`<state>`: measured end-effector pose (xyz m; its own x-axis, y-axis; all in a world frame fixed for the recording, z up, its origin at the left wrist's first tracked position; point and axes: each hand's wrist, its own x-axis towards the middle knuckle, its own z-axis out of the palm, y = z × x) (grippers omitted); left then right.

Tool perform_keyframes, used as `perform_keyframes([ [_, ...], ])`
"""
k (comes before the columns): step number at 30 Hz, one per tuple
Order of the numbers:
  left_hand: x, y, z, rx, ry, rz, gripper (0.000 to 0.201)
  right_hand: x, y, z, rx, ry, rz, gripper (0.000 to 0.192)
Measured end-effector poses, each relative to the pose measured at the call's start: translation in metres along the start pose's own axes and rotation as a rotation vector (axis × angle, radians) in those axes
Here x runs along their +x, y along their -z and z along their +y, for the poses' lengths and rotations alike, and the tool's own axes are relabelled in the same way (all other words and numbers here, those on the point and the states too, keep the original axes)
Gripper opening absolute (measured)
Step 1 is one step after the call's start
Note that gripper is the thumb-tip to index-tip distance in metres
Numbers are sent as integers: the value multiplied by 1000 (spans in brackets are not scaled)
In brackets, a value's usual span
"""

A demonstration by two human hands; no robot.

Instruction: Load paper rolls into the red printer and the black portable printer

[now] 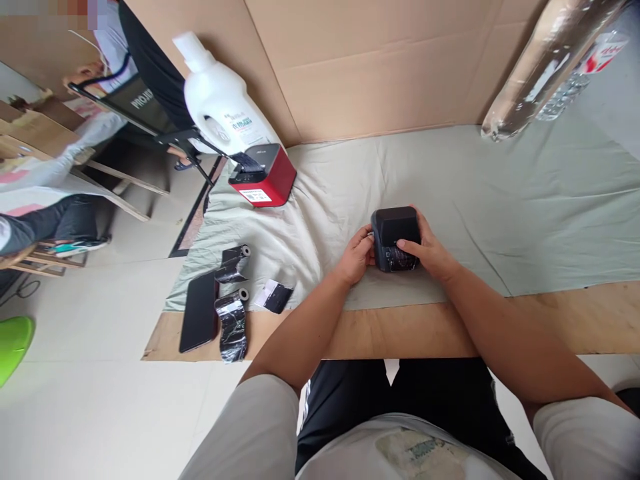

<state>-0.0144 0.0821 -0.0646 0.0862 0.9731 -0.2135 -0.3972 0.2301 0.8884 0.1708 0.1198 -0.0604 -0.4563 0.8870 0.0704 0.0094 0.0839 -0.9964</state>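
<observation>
Here, in the head view, both bare hands meet on a small black device (395, 237) that sits on the pale green cloth (500, 200) near the middle of the table, a little back from the bare wooden table edge (410, 330). The left hand (356, 257) clasps the device's left side, fingers curled against it, while the right hand (429, 250) wraps its right side with the thumb laid across the lower front face, so each hand has a grasp on the device. The device's upper part is a plain dark block; its lower part looks glossy and darker, though the detail there is too small to tell. Well to the left, on the cloth's corner, lie two rolls of dark ribbon (234, 293), one above the other, with a black phone (199, 312) just beside them and a small black and white slip (274, 295) to their right. Farther back stands a red and black printer (263, 177), and a white plastic bottle (220, 100) rises right behind it. Brown cardboard sheets (380, 67) form a wall at the rear of the table. At the upper right a clear-wrapped roll (543, 67) leans over the cloth. On the far left another person's sleeve (65, 157) shows beside wooden furniture.
</observation>
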Motion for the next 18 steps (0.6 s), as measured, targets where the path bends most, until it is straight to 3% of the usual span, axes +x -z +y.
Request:
perform_keyframes([
  [5, -3, -2, 9, 44, 30, -12, 42, -1, 6, -7, 70, -42, -69, 113],
  [11, -3, -7, 14, 61, 78, 41, 41, 1, 3, -9, 178, -42, 2, 85],
  [15, -8, -9, 16, 101, 103, 20, 43, 5, 9, -4, 75, 50, 148, 55],
  [18, -14, -14, 15, 158, 157, -20, 42, 10, 17, 1, -43, 14, 355, 51],
])
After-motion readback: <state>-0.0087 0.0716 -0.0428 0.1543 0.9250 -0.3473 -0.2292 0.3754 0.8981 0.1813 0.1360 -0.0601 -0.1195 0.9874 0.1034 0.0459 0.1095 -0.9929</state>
